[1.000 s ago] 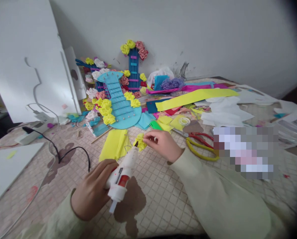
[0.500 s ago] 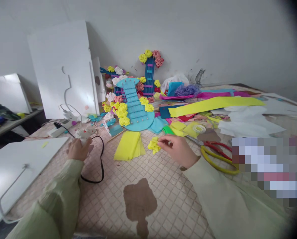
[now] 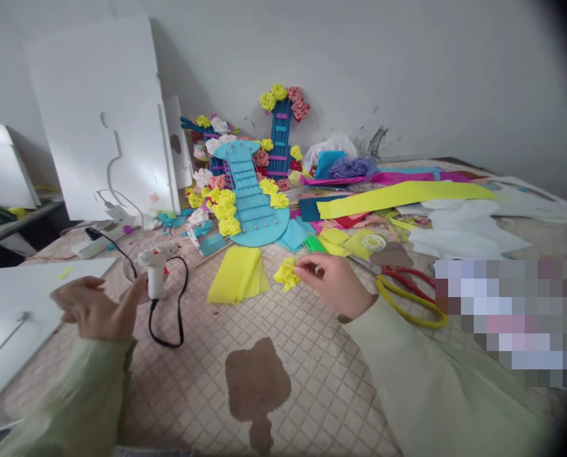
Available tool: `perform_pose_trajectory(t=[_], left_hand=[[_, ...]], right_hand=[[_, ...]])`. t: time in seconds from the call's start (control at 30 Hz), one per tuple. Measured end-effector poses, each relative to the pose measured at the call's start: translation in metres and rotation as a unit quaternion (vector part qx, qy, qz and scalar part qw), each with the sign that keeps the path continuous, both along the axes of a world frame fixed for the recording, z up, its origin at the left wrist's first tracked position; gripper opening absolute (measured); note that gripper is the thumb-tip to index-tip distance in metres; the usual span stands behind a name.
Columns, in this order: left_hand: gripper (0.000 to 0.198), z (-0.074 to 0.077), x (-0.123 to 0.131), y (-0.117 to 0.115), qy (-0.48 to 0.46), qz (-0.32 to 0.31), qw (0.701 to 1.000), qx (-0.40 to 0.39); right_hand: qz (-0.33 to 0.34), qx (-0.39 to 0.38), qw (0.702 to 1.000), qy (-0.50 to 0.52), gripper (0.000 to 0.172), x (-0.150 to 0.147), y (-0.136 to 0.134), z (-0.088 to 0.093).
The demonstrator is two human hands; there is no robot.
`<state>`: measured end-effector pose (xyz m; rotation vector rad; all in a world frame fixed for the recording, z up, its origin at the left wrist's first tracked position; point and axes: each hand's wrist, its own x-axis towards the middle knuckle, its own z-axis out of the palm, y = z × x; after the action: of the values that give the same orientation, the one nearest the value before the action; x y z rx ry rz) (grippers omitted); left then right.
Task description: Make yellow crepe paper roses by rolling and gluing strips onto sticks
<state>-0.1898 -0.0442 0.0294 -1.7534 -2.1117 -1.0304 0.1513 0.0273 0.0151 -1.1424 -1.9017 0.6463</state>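
My left hand (image 3: pixel 100 308) is open, fingers spread, just left of a white glue gun (image 3: pixel 156 273) with a black cord. The thumb comes close to the gun's handle; whether it touches I cannot tell. Between the thumb and fingers of my right hand (image 3: pixel 333 279) is a yellow crepe paper flower (image 3: pixel 286 274), pinched at its right side. A stack of yellow paper sheets (image 3: pixel 236 274) lies to the flower's left. Behind stands a light-blue paper guitar (image 3: pixel 252 197) decorated with yellow flowers.
Scissors with red and yellow handles (image 3: pixel 410 304) lie right of my right hand. A long yellow strip (image 3: pixel 407 198) and white paper (image 3: pixel 469 231) lie farther back. A power strip (image 3: pixel 100 238) sits behind the glue gun. White boards (image 3: pixel 107 127) lean on the wall.
My left hand has let go of the glue gun and moved left, its fingers spreading. My right hand still pinches the flower. The whole view has shifted slightly.
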Motion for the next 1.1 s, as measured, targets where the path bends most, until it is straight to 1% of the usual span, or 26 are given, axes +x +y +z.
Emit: perform_pose_trajectory(t=[0.03,0.07,0.1,0.13,0.17,0.2,0.23,0.27,0.33,0.37,0.43,0.47,0.57,0.67,0.73,0.9,1.1], left_hand=[[0.039,0.005,0.016,-0.005,-0.023,0.069,0.996,0.05],[0.036,0.009,0.035,-0.008,-0.043,0.049,0.996,0.063],[0.027,0.012,0.056,-0.009,-0.063,-0.043,0.997,0.032],[0.02,0.014,0.078,-0.008,-0.087,-0.137,0.986,-0.024],[0.02,0.015,0.1,-0.005,-0.123,-0.2,0.969,-0.077],[0.023,0.014,0.12,0.0,-0.159,-0.241,0.95,-0.117],[0.029,0.012,0.137,0.007,-0.199,-0.268,0.932,-0.139],[0.035,0.01,0.152,0.015,-0.239,-0.276,0.917,-0.159],[0.04,0.002,0.172,0.031,-0.299,-0.294,0.885,-0.201],[0.04,-0.002,0.179,0.038,-0.329,-0.302,0.868,-0.216],[0.036,-0.01,0.187,0.049,-0.394,-0.315,0.833,-0.229],[0.033,-0.014,0.189,0.053,-0.428,-0.32,0.815,-0.223],[0.025,-0.024,0.189,0.057,-0.521,-0.346,0.76,-0.176],[0.02,-0.031,0.186,0.056,-0.585,-0.366,0.709,-0.146],[0.019,-0.034,0.184,0.055,-0.603,-0.364,0.695,-0.148],[0.017,-0.036,0.181,0.052,-0.595,-0.369,0.694,-0.171],[0.019,-0.037,0.179,0.046,-0.643,-0.358,0.646,-0.201]], right_hand=[[0.003,-0.004,1.0,0.0,0.01,0.0,0.0,0.001],[0.006,-0.008,1.0,0.0,0.009,-0.001,-0.001,0.001],[0.01,-0.013,1.0,0.001,0.009,-0.001,-0.002,0.002],[0.014,-0.017,1.0,0.002,0.009,-0.001,-0.002,0.002],[0.02,-0.021,1.0,0.004,0.009,-0.002,-0.003,0.003],[0.027,-0.025,0.999,0.007,0.008,-0.002,-0.004,0.003],[0.035,-0.03,0.999,0.011,0.008,-0.002,-0.005,0.003],[0.043,-0.035,0.998,0.014,0.009,-0.002,-0.006,0.004],[0.058,-0.046,0.997,0.023,0.009,-0.002,-0.006,0.005],[0.063,-0.052,0.996,0.026,0.009,-0.001,-0.006,0.005],[0.068,-0.06,0.995,0.035,0.009,0.0,-0.006,0.006],[0.069,-0.061,0.995,0.04,0.009,0.0,-0.006,0.005],[0.067,-0.063,0.994,0.054,0.01,0.001,-0.004,0.004],[0.069,-0.071,0.993,0.057,0.01,0.001,-0.002,0.003],[0.07,-0.081,0.993,0.056,0.01,0.001,-0.001,0.002],[0.069,-0.088,0.993,0.049,0.009,0.001,-0.001,0.001],[0.052,-0.073,0.995,0.039,0.008,-0.003,-0.005,0.0]])
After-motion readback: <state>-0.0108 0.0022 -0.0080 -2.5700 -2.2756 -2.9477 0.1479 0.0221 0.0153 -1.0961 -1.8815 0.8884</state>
